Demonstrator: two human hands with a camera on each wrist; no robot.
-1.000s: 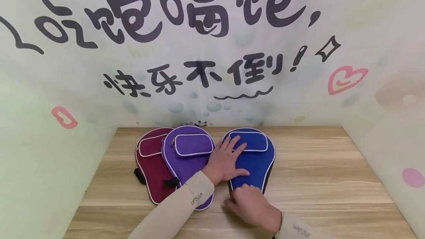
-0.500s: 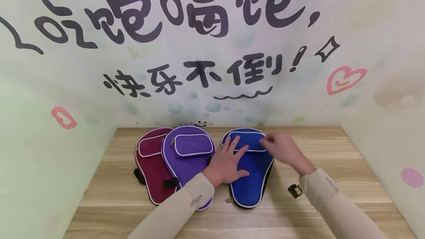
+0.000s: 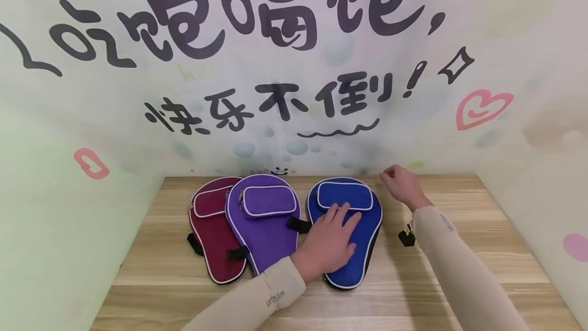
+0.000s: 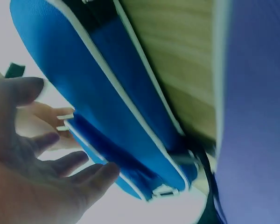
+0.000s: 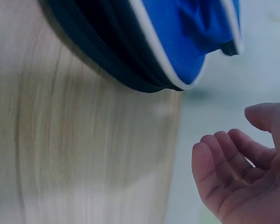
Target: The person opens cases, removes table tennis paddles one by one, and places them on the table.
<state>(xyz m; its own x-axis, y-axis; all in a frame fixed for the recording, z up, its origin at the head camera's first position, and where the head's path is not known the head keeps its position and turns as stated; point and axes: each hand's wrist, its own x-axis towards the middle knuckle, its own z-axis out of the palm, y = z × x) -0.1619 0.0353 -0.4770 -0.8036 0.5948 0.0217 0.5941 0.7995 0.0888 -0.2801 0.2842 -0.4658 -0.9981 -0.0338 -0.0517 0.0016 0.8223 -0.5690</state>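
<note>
A blue table tennis paddle case (image 3: 351, 239) with white piping and a small front pocket (image 3: 344, 196) lies with its narrow end toward me. My left hand (image 3: 327, 241) hovers over its left half, fingers loosely spread; the left wrist view shows that hand (image 4: 51, 172) holding nothing, close over the case (image 4: 98, 79). Off the case's upper right side is my right hand (image 3: 404, 186), its fingers loosely curled. Nothing lies between the thumb and fingers of this hand (image 5: 238, 177) in the right wrist view. The blue case's dark zipped edge (image 5: 105, 51) also shows there.
Left of the blue case, a purple paddle case (image 3: 264, 231) overlaps a dark red one (image 3: 216, 244). Black straps (image 3: 298, 225) stick out from their sides. The wooden table (image 3: 459, 249) ends at a printed back wall (image 3: 275, 152).
My right hand has gone from the blue case's narrow end up along its right side and off past the upper right. My left hand has drawn back from the pocket toward me.
</note>
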